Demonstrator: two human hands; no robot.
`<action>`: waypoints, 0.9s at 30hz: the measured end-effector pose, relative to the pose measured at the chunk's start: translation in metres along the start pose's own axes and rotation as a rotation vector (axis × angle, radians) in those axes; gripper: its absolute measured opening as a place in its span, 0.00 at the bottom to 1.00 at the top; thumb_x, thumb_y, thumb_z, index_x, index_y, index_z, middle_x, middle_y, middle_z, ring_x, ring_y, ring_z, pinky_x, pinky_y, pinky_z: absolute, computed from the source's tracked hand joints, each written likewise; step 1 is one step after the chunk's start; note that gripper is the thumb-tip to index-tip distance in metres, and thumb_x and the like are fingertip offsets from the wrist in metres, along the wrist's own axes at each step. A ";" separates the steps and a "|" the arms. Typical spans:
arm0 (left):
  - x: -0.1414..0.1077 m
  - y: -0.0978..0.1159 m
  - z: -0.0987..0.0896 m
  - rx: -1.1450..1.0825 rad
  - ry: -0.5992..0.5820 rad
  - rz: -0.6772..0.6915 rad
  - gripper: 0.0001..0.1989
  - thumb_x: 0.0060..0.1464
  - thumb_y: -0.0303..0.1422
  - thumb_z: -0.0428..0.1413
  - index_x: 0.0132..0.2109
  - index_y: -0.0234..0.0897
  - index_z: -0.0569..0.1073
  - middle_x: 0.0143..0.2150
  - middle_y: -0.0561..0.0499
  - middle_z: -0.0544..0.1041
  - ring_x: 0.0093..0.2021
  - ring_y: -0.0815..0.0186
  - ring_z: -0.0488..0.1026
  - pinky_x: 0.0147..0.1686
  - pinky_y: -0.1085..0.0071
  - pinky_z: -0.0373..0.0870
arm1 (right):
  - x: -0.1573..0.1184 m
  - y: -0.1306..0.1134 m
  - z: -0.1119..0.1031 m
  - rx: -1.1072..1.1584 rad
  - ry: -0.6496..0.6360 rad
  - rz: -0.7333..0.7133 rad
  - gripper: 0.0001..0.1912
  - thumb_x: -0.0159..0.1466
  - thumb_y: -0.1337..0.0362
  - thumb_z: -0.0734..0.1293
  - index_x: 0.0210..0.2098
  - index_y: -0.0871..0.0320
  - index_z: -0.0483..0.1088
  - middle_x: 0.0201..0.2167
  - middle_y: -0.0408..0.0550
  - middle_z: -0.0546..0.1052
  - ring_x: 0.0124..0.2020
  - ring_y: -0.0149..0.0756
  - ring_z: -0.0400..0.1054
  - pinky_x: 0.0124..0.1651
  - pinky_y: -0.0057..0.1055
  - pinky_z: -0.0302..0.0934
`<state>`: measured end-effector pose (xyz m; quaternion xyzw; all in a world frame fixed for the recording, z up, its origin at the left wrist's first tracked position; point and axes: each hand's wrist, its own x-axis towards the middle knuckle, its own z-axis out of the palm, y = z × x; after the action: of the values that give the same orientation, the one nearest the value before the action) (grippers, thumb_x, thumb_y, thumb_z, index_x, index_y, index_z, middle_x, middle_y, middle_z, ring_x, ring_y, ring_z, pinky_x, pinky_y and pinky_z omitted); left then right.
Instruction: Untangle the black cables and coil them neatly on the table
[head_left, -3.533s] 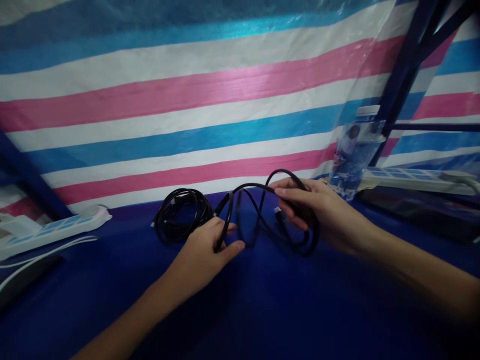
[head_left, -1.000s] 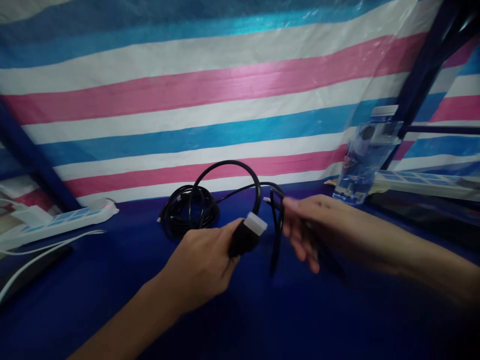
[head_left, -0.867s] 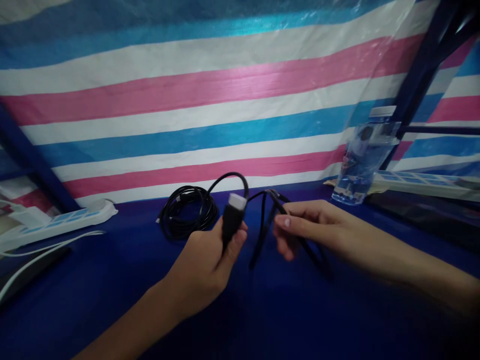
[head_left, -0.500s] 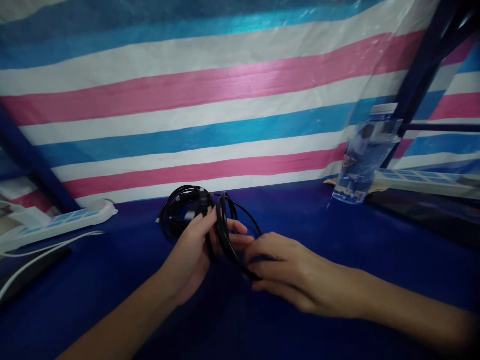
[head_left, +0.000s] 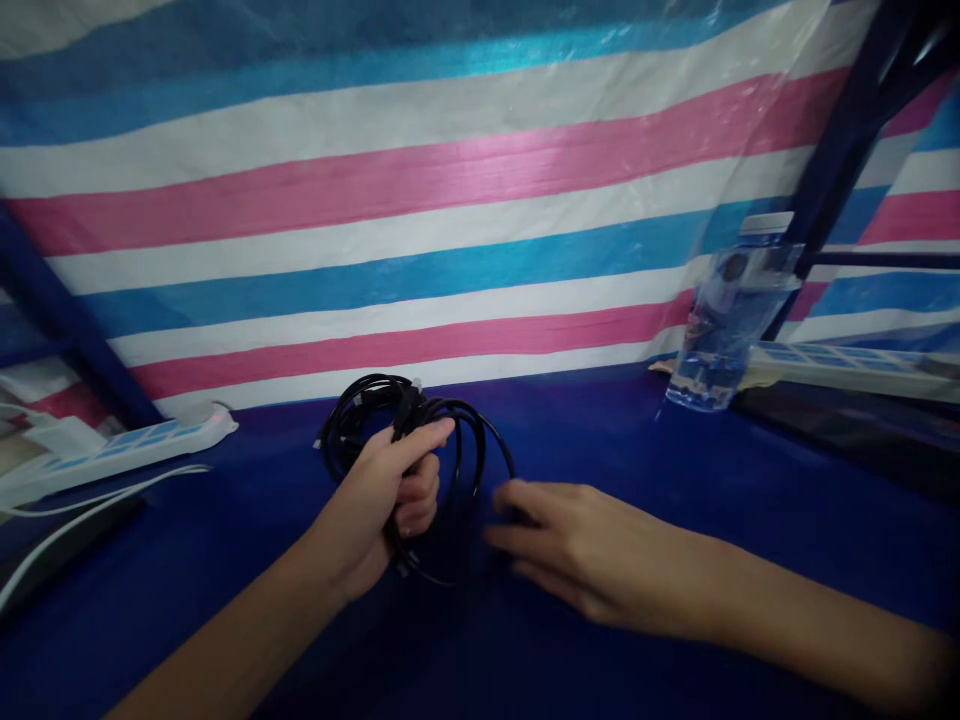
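Note:
My left hand (head_left: 401,495) is closed around a bundle of looped black cable (head_left: 478,450), thumb lying across the top. Loops stick out to the right of the fist, and a loose end hangs below it. To the right, my right hand (head_left: 562,545) has its fingers bent around a strand that runs over from the bundle; its fingertips are slightly blurred. Just behind the left fist, another coil of black cable (head_left: 349,410) with small light-tipped connectors lies on the blue table (head_left: 480,650). Where the two coils overlap, I cannot separate them clearly.
A clear water bottle (head_left: 720,320) stands at the back right, beside a white power strip (head_left: 847,368) and a dark flat object (head_left: 847,430). On the left lie another power strip (head_left: 165,435) and white cables (head_left: 97,505). Striped sheeting (head_left: 420,230) hangs behind.
My left hand has closed from a looser hold into a fist around the cable loops. The loops have shifted and sunk a little, while my right hand has moved only slightly.

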<state>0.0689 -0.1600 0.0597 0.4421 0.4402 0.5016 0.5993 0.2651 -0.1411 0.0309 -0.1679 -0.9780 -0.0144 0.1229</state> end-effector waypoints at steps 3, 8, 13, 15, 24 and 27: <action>-0.003 0.000 -0.001 -0.054 -0.067 0.058 0.21 0.53 0.37 0.54 0.18 0.35 0.55 0.12 0.60 0.43 0.12 0.78 0.42 0.12 0.78 0.42 | 0.003 0.019 -0.002 0.280 0.407 0.331 0.29 0.58 0.55 0.66 0.55 0.57 0.57 0.54 0.56 0.60 0.52 0.42 0.60 0.51 0.38 0.60; -0.012 -0.006 -0.001 -0.136 -0.448 0.015 0.10 0.54 0.36 0.53 0.29 0.36 0.66 0.11 0.62 0.47 0.10 0.78 0.41 0.12 0.82 0.50 | 0.005 0.038 -0.012 0.990 0.374 0.610 0.35 0.56 0.57 0.68 0.58 0.59 0.51 0.50 0.56 0.66 0.50 0.41 0.64 0.51 0.41 0.59; -0.008 -0.012 -0.003 -0.077 -0.569 -0.127 0.10 0.53 0.38 0.55 0.30 0.37 0.66 0.10 0.64 0.48 0.08 0.79 0.41 0.10 0.81 0.55 | 0.002 0.030 -0.023 0.982 0.208 0.425 0.16 0.63 0.54 0.60 0.39 0.61 0.68 0.37 0.48 0.72 0.39 0.33 0.66 0.44 0.32 0.60; -0.003 -0.012 -0.004 0.004 -0.447 -0.033 0.11 0.53 0.37 0.55 0.28 0.36 0.66 0.09 0.63 0.48 0.08 0.78 0.44 0.11 0.80 0.56 | -0.001 0.032 -0.023 0.983 0.134 0.454 0.17 0.59 0.57 0.66 0.43 0.60 0.66 0.40 0.47 0.71 0.41 0.34 0.66 0.43 0.31 0.61; 0.007 -0.009 -0.010 -0.140 -0.246 0.149 0.18 0.56 0.40 0.52 0.22 0.36 0.60 0.10 0.62 0.46 0.10 0.77 0.44 0.17 0.78 0.63 | 0.000 0.063 -0.009 1.315 0.437 0.786 0.08 0.62 0.61 0.62 0.34 0.61 0.64 0.25 0.46 0.71 0.24 0.28 0.66 0.25 0.23 0.61; -0.001 -0.019 -0.003 -0.275 -0.549 -0.066 0.21 0.55 0.43 0.51 0.22 0.36 0.57 0.09 0.63 0.45 0.08 0.77 0.40 0.13 0.78 0.61 | 0.003 0.058 -0.014 1.315 0.796 0.696 0.05 0.63 0.62 0.60 0.37 0.56 0.63 0.38 0.46 0.71 0.42 0.31 0.68 0.39 0.24 0.63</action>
<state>0.0702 -0.1631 0.0413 0.4613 0.2039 0.3985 0.7661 0.2846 -0.0866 0.0444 -0.3363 -0.5635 0.5387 0.5284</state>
